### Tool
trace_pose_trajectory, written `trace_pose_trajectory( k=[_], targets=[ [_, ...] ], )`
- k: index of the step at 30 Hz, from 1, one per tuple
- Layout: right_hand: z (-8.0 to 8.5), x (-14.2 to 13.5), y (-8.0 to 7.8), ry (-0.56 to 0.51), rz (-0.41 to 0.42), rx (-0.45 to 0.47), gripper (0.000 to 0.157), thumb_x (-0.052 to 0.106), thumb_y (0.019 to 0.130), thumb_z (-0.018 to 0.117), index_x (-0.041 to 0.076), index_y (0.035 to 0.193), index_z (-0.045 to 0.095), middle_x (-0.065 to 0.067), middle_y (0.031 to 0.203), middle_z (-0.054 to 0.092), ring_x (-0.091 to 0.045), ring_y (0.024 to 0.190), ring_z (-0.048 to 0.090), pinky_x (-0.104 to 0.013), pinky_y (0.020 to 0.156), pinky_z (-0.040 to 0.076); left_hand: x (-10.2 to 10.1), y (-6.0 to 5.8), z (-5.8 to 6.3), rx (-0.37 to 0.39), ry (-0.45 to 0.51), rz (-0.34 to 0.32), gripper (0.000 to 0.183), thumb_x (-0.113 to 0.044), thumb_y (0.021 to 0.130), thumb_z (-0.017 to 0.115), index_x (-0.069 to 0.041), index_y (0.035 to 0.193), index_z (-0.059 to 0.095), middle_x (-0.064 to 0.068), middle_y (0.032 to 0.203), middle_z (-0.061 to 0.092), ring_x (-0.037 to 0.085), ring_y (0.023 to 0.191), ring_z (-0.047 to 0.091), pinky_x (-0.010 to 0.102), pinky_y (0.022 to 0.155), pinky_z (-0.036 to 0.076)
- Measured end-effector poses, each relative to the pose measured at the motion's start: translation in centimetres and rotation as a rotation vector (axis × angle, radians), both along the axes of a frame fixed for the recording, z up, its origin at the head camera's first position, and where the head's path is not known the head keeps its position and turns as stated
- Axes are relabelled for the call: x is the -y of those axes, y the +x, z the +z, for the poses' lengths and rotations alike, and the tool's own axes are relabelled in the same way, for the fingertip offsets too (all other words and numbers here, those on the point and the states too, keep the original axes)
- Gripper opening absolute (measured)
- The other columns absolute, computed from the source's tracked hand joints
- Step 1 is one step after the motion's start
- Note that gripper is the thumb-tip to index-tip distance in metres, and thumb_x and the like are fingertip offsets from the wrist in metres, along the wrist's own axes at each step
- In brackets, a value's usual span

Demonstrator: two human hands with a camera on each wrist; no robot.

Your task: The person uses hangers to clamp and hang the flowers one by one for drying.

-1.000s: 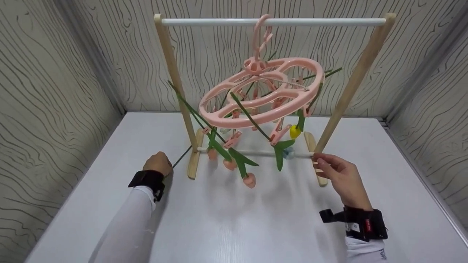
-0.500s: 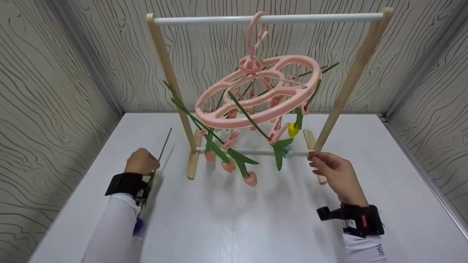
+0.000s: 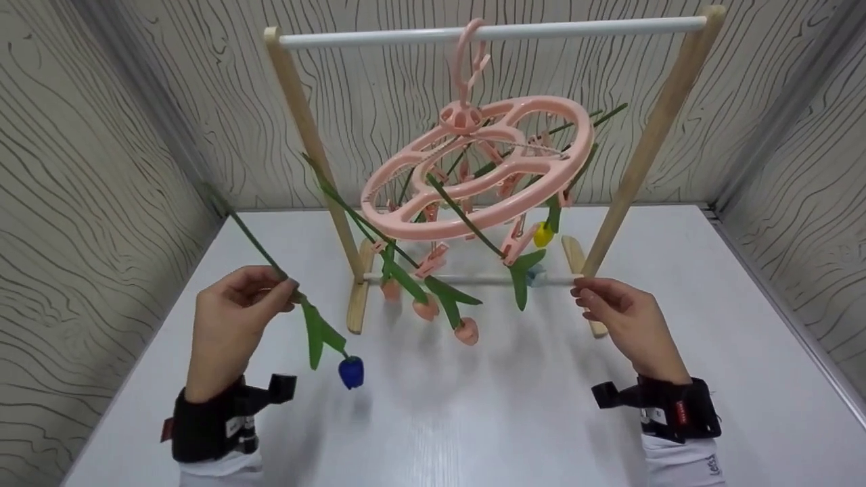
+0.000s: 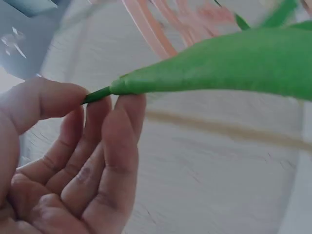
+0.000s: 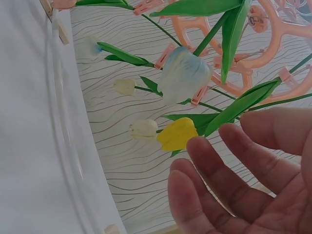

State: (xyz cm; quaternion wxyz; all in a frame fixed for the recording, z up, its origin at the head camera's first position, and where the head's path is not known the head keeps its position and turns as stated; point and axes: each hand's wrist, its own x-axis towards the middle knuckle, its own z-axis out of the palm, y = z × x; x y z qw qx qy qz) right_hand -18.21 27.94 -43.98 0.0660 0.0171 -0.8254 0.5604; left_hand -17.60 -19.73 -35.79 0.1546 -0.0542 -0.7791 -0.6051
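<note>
My left hand [image 3: 226,321] pinches the green stem of an artificial blue tulip [image 3: 351,372] between thumb and fingers. Its bloom tilts down to the right, and the stem's end points up and back to the left. Close up in the left wrist view, the tulip's leaf [image 4: 219,66] stretches away from my fingertips. By the foot of the rack's right post, my right hand [image 3: 626,328] hovers with loosely bent fingers and holds nothing. From a pink clip hanger [image 3: 440,230] hang several tulips head down, among them a peach tulip [image 3: 467,331] and a yellow tulip [image 3: 543,234].
The hanger hooks over the white top bar [image 3: 379,38] of a wooden rack. A lower white rod [image 3: 460,279] joins the rack's feet. The rack stands on a white table [image 3: 433,433], with wood-patterned panels [image 3: 203,81] behind and at the sides. White tulips [image 5: 144,129] show in the right wrist view.
My left hand has lifted the blue tulip off the table on the left and turned, so the bloom swings toward the middle. The right hand stays almost still.
</note>
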Motion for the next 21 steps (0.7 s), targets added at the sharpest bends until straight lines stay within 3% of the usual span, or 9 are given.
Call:
trace_pose_trajectory(
  k=[3, 7, 13, 21],
  targets=[
    [0.4, 0.1, 0.4, 0.007, 0.001, -0.018, 0.038, 0.029, 0.100, 0.062, 0.003, 0.127, 0.064, -0.014, 0.116, 0.068, -0.015, 0.100, 0.067, -0.024, 0.082, 0.055, -2.6, 1.5, 0.8, -0.090, 0.023, -0.034, 0.012, -0.004, 0.087, 0.076, 0.001, 0.094, 0.069, 0.014, 0.087, 0.072, 0.029, 0.075, 0.070, 0.033, 0.070, 0.058],
    [1.1, 0.4, 1.1, -0.001, 0.009, -0.061, 0.036, 0.026, 0.100, 0.062, 0.001, 0.125, 0.065, -0.015, 0.114, 0.069, -0.016, 0.099, 0.067, -0.023, 0.082, 0.055, -5.5, 2.5, 1.4, -0.160, 0.038, -0.106, 0.010, -0.002, 0.087, 0.075, 0.002, 0.094, 0.069, 0.011, 0.086, 0.072, 0.026, 0.072, 0.070, 0.031, 0.067, 0.058],
    [2.0, 0.5, 2.1, 0.006, 0.027, -0.122, 0.033, 0.023, 0.100, 0.061, 0.000, 0.123, 0.066, -0.013, 0.110, 0.070, -0.017, 0.097, 0.068, -0.023, 0.082, 0.055, -8.5, 2.4, 0.5, -0.213, 0.061, -0.226, 0.012, -0.002, 0.089, 0.073, 0.003, 0.099, 0.069, 0.010, 0.089, 0.072, 0.022, 0.073, 0.070, 0.030, 0.067, 0.058],
    [3.9, 1.0, 3.8, 0.046, 0.064, -0.152, 0.028, 0.019, 0.100, 0.061, 0.001, 0.121, 0.067, -0.012, 0.106, 0.072, -0.015, 0.097, 0.070, -0.023, 0.080, 0.055, -11.5, 2.7, -0.3, -0.226, 0.008, -0.292, 0.015, -0.006, 0.088, 0.075, -0.001, 0.101, 0.071, 0.001, 0.095, 0.071, 0.019, 0.081, 0.070, 0.033, 0.075, 0.058]
  ],
)
